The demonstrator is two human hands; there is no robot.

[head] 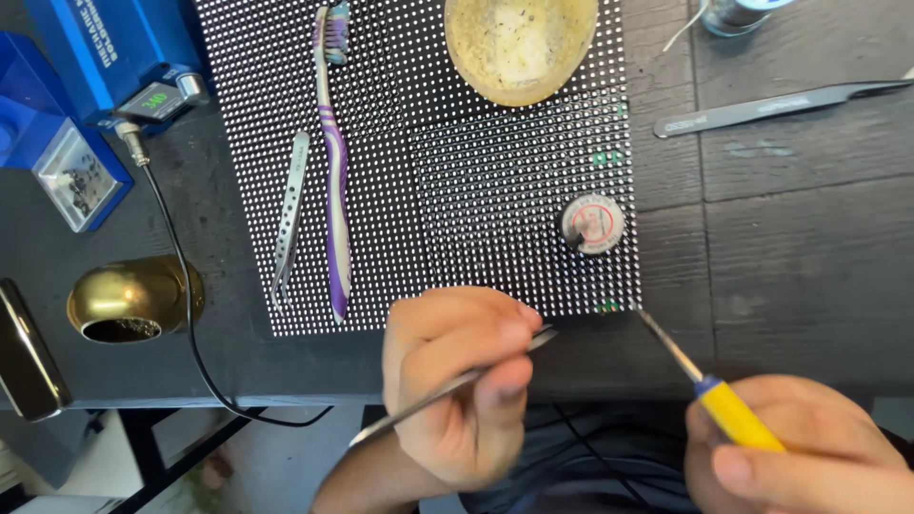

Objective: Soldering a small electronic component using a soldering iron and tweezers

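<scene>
Left hand (462,381): fingers pinched shut round slim metal tweezers (447,388), gripped mid-shaft; tips point right, reaching the near edge of the LED panel (457,181).
Right hand (809,447): fingers wrapped round the yellow grip of a soldering iron (700,376), held like a pen; the thin metal tip angles up-left and meets the panel's near right corner.
Panel: flat black board covered in a grid of white dots, lying on the dark wooden table (790,266), near edge close to the table's front. Judged stiff but fragile on its face; best taken by the edges.
Tweezers, handling: light, stiff, springy, probably slippery; a mid-shaft pinch suits them.
Iron, handling: light; likely hot at the tip, so only the yellow grip is safe.
Pose: both hands low at the table's front edge, tools converging on the same corner, not touching each other.
On the panel: purple toothbrush (333,181), second tweezers (290,214), shallow yellowish dish (519,43), small round tin (592,224).
Left of panel: blue station (105,52), brass cup (129,300).
</scene>
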